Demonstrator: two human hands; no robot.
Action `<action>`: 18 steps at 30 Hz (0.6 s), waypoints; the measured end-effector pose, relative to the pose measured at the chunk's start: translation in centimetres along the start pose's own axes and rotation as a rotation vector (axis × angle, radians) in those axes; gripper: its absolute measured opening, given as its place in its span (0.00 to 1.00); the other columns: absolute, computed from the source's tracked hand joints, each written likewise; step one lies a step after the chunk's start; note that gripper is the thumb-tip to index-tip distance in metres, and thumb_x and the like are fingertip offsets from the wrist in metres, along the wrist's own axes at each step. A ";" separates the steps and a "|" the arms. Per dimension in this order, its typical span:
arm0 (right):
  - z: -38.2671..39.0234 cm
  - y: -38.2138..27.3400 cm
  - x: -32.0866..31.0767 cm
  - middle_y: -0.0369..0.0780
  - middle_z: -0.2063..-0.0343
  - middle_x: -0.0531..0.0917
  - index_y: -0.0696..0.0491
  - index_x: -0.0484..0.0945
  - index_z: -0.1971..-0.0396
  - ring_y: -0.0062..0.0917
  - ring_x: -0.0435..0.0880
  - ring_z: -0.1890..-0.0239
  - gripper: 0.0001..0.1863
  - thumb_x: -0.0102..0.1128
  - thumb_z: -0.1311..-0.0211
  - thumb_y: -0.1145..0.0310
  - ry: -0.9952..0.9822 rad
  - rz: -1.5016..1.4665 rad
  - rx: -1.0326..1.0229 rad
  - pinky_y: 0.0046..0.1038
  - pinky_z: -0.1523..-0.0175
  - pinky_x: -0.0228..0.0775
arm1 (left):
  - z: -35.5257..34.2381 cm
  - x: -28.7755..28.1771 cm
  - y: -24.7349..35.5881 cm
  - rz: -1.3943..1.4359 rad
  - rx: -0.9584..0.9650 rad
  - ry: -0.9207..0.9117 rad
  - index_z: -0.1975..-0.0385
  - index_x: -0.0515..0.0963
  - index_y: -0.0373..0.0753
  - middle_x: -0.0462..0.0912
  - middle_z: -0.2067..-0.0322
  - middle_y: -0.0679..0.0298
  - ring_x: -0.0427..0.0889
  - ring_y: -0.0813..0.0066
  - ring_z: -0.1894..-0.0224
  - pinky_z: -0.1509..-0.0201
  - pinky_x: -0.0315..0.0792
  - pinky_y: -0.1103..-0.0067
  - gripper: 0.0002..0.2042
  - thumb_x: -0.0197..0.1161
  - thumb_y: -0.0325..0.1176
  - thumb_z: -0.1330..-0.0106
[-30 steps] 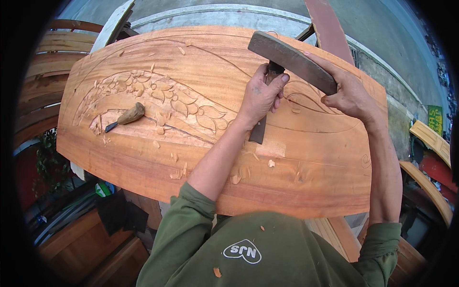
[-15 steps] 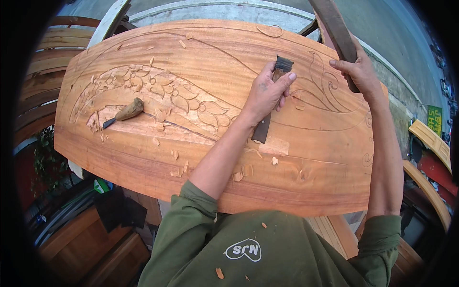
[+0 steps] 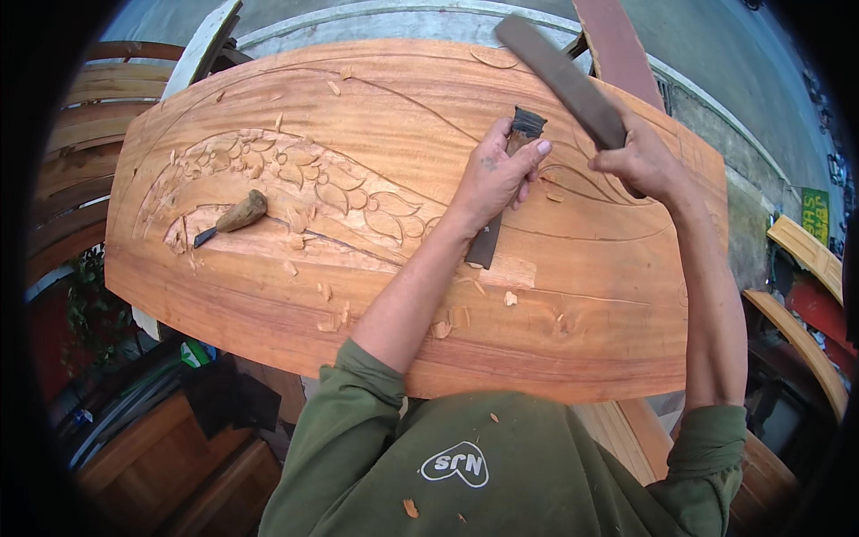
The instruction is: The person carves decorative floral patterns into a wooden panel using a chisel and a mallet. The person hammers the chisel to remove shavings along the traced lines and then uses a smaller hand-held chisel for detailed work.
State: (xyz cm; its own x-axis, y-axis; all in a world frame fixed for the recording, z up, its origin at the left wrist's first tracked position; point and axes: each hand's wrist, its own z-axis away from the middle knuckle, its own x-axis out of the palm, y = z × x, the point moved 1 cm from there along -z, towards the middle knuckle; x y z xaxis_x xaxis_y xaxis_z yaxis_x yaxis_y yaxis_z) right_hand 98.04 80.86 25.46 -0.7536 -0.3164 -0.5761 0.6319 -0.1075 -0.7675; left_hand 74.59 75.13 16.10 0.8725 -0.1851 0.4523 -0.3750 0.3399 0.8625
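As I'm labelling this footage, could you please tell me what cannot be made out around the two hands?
Head view: the middle of the chisel, hidden by the left hand.
Head view: the gripped part of the dark bar, covered by the right hand; its outline is blurred.
Head view: whether the chisel's edge bites into the wooden panel, too small to tell.
Head view: part of the panel's right edge, hidden by the right forearm.

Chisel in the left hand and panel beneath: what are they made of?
Chisel: thin, dull dark blade, probably steel; brown handle, likely wood; black band at its top, perhaps rubber or tape. Panel: wood, by its streaked grain; orange-brown, seemingly unvarnished, paler where carved.
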 end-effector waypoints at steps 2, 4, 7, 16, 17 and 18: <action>0.1 -0.8 0.1 0.42 0.53 0.89 0.52 0.64 0.20 0.31 0.89 0.59 0.51 0.74 0.49 0.74 -0.333 0.358 -0.116 0.26 0.51 0.82 | 0.3 -0.7 0.0 -0.005 0.010 0.018 0.44 0.73 0.41 0.79 0.73 0.70 0.75 0.87 0.81 0.80 0.68 0.86 0.20 0.71 0.46 0.23; 0.0 -0.8 -1.7 0.40 0.58 0.87 0.52 0.64 0.21 0.26 0.87 0.59 0.51 0.75 0.49 0.73 -0.164 0.234 -0.126 0.27 0.50 0.81 | 0.4 -0.5 -0.1 0.012 0.024 0.008 0.45 0.73 0.41 0.79 0.73 0.70 0.75 0.87 0.81 0.80 0.68 0.86 0.20 0.71 0.46 0.23; -0.9 -0.5 -2.6 0.37 0.65 0.86 0.53 0.61 0.19 0.21 0.85 0.64 0.53 0.76 0.48 0.70 0.177 -0.082 -0.044 0.28 0.53 0.80 | 0.2 0.1 -0.3 0.010 0.008 -0.009 0.45 0.73 0.40 0.78 0.73 0.70 0.75 0.86 0.81 0.80 0.68 0.86 0.20 0.71 0.46 0.23; -1.2 1.8 -1.7 0.37 0.65 0.85 0.45 0.59 0.16 0.20 0.82 0.74 0.56 0.73 0.49 0.74 0.014 0.375 -0.617 0.28 0.65 0.79 | 0.4 -0.2 -0.6 0.000 -0.016 0.011 0.49 0.73 0.40 0.78 0.73 0.71 0.75 0.87 0.81 0.81 0.67 0.86 0.19 0.70 0.47 0.23; -1.5 1.4 -2.0 0.37 0.65 0.85 0.45 0.59 0.16 0.20 0.82 0.74 0.56 0.72 0.48 0.74 0.163 0.068 -0.296 0.27 0.65 0.79 | 0.1 -0.3 -0.6 -0.015 -0.014 0.013 0.49 0.73 0.40 0.78 0.73 0.71 0.75 0.87 0.81 0.82 0.67 0.86 0.19 0.70 0.47 0.23; -1.0 0.0 -1.5 0.37 0.65 0.84 0.45 0.59 0.16 0.19 0.82 0.75 0.55 0.72 0.48 0.74 0.309 -0.234 0.035 0.27 0.65 0.79 | -0.1 -0.1 -0.8 -0.026 -0.015 0.009 0.49 0.73 0.40 0.78 0.73 0.71 0.75 0.87 0.82 0.82 0.67 0.86 0.19 0.70 0.47 0.23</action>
State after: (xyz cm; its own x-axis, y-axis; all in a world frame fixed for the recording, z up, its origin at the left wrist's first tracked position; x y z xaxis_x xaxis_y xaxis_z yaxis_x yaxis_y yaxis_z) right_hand 98.94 82.31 26.02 -0.8936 0.0192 -0.4484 0.4384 -0.1773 -0.8811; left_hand 74.82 74.94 15.39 0.8846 -0.1858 0.4278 -0.3476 0.3489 0.8703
